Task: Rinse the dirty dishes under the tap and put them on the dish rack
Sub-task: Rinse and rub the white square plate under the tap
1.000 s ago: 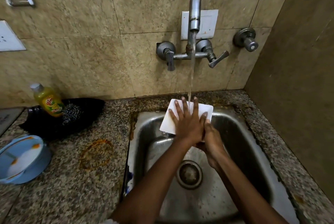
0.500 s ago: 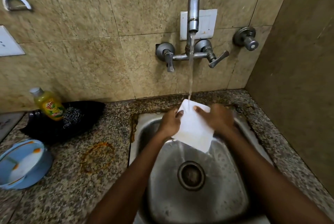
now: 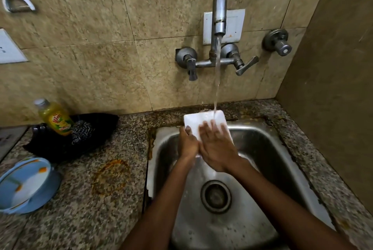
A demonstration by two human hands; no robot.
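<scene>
A white square plate (image 3: 201, 121) is held over the back of the steel sink (image 3: 262, 148), under the stream from the wall tap (image 3: 219, 7). Water strikes its upper face. My left hand (image 3: 187, 144) grips the plate's left edge, thumb on top. My right hand (image 3: 217, 146) lies flat on the plate's face with fingers spread, covering its lower half. The dish rack is out of sight.
The drain (image 3: 215, 196) sits in the sink's middle. On the granite counter at left are a blue bowl (image 3: 26, 185), a yellow dish-soap bottle (image 3: 55, 117), a steel scrubber (image 3: 82, 130) and a black cloth (image 3: 96, 126). A wall rises at the right.
The plate has been turned and lifted towards the sink's back. My right hand moved from its right edge onto its face; my left hand now holds the left edge.
</scene>
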